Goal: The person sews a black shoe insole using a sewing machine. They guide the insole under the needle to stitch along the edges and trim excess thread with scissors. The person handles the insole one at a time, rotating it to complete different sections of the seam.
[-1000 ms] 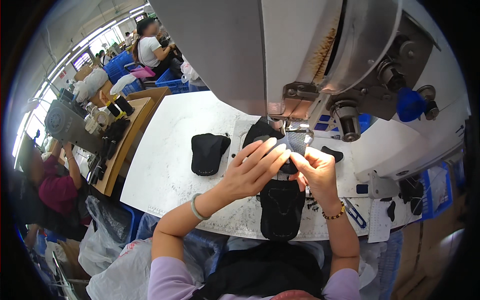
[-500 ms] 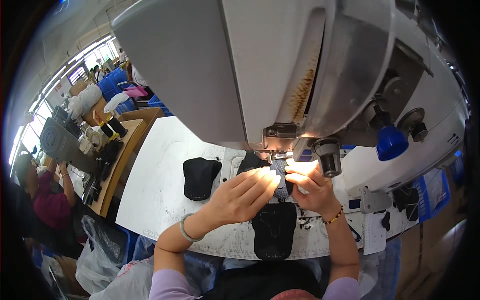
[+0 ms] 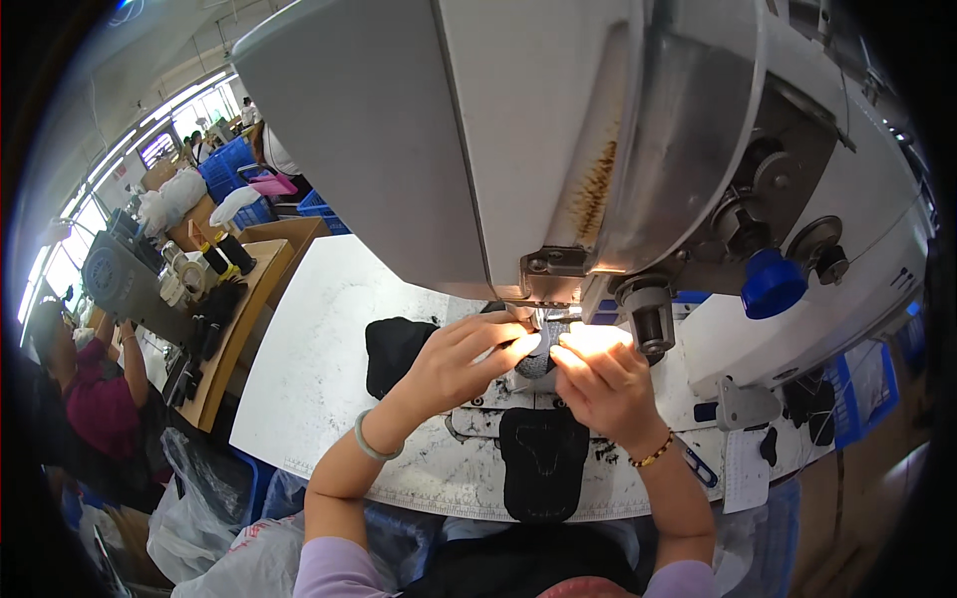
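Observation:
A sewing machine (image 3: 399, 130) fills the upper middle, its lit needle area close above my fingers. Under the presser foot lies a grey patterned fabric piece with dark edges (image 3: 538, 363), partly covered by my hands. The fingers of my left hand (image 3: 461, 361) pinch its left side. On its right side, the bent fingers of my right hand (image 3: 610, 387) grip the edge in bright lamp light. One black fabric piece (image 3: 391, 349) lies beside my left hand. Nearer to me, another black piece with a stitched outline (image 3: 544, 466) rests flat on the white table (image 3: 299, 349).
A blue-handled cutter (image 3: 701, 466) and a white paper (image 3: 746, 483) lie at the right. Blue knob (image 3: 773, 283) and metal fittings hang right of the needle. Beyond stands a blue basket (image 3: 865, 391). At left, a person (image 3: 105, 399) works at another machine (image 3: 125, 284).
The grey piece has turned and gone farther under the needle. My left hand has moved slightly left and up; my right hand has shifted a little toward me.

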A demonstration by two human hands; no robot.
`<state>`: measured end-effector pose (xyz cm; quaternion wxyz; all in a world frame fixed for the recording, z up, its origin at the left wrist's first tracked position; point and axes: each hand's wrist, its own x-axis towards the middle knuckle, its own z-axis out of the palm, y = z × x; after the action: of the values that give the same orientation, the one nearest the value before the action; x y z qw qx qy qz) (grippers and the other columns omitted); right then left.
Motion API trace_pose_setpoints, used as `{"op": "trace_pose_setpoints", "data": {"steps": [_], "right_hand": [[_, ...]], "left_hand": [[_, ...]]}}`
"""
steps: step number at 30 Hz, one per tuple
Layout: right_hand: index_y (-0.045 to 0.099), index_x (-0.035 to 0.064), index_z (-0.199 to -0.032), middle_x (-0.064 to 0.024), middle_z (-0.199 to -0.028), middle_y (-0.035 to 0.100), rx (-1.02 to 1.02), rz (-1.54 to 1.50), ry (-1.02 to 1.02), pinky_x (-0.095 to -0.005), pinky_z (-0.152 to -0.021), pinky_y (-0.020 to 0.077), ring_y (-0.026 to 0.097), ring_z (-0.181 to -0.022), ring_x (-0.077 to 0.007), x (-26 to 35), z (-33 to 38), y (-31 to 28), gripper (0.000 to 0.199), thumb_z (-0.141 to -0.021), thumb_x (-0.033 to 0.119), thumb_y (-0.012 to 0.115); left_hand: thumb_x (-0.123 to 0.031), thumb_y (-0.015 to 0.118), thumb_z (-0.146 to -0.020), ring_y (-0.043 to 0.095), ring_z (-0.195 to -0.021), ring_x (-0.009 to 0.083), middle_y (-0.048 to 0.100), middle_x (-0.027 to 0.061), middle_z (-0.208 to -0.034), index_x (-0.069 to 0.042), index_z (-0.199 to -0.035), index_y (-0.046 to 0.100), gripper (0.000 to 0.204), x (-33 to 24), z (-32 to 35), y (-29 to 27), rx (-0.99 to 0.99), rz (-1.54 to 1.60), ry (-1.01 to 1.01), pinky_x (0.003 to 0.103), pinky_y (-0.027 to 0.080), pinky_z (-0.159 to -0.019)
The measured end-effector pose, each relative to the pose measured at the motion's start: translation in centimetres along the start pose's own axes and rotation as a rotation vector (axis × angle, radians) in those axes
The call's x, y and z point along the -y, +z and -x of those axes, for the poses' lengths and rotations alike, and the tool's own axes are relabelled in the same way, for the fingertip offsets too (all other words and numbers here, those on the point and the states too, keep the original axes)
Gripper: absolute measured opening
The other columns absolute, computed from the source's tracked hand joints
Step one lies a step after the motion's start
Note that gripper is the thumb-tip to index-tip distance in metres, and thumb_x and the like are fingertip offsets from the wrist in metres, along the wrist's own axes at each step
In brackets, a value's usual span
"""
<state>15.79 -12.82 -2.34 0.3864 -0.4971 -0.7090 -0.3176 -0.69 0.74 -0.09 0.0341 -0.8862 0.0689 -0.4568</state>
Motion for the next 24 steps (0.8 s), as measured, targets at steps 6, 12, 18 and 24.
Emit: {"op": "trace_pose_setpoints", "data": {"steps": [6, 12, 18, 24], "right_hand": [[0.066, 0.0104, -0.098, 0.0017, -0.086, 0.055, -0.031, 0.008, 0.083, -0.0311, -0.074, 0.0438, 0.057, -0.079, -0.0151, 1.0, -0.2, 0.4, 0.026, -0.073, 0.01, 0.071], [0.066, 0.009, -0.094, -0.0036, -0.087, 0.057, -0.065, -0.086, 0.16, -0.0401, -0.085, 0.0445, 0.06, -0.086, -0.0233, 0.2, 0.4, 0.9, 0.02, -0.075, 0.011, 0.071], [0.064, 0.0068, -0.086, -0.0089, -0.087, 0.058, -0.041, -0.179, 0.24, -0.0459, -0.094, 0.0428, 0.059, -0.093, -0.0272, -0.3, 0.9, 1.3, 0.012, -0.077, 0.012, 0.07], [0.065, 0.0071, -0.086, -0.0079, -0.089, 0.059, -0.053, -0.182, 0.224, -0.0457, -0.095, 0.0426, 0.058, -0.09, -0.0261, -0.6, 0.8, 1.4, 0.012, -0.077, 0.013, 0.07]], "left_hand": [[0.009, 0.063, -0.065, 0.065, -0.091, 0.0266, 0.064, 0.0099, -0.103, -0.004, -0.097, 0.062, 0.035, 0.3, 0.5, 0.5, -0.059, 0.165, -0.121, 0.034, 0.056, -0.076], [0.011, 0.067, -0.065, 0.067, -0.082, 0.0269, 0.067, 0.014, -0.093, -0.001, -0.089, 0.064, 0.027, 0.4, 0.9, 1.8, -0.178, 0.127, -0.143, 0.032, 0.056, -0.07], [0.016, 0.061, -0.069, 0.066, -0.083, 0.0223, 0.066, 0.0105, -0.097, -0.003, -0.094, 0.066, 0.032, 0.9, 2.2, 2.7, -0.183, 0.4, -0.463, 0.029, 0.053, -0.071], [0.01, 0.066, -0.067, 0.066, -0.088, 0.0239, 0.068, 0.01, -0.094, -0.004, -0.088, 0.069, 0.026, 1.1, 1.4, 1.9, -0.181, 0.371, -0.318, 0.03, 0.054, -0.074]]}}
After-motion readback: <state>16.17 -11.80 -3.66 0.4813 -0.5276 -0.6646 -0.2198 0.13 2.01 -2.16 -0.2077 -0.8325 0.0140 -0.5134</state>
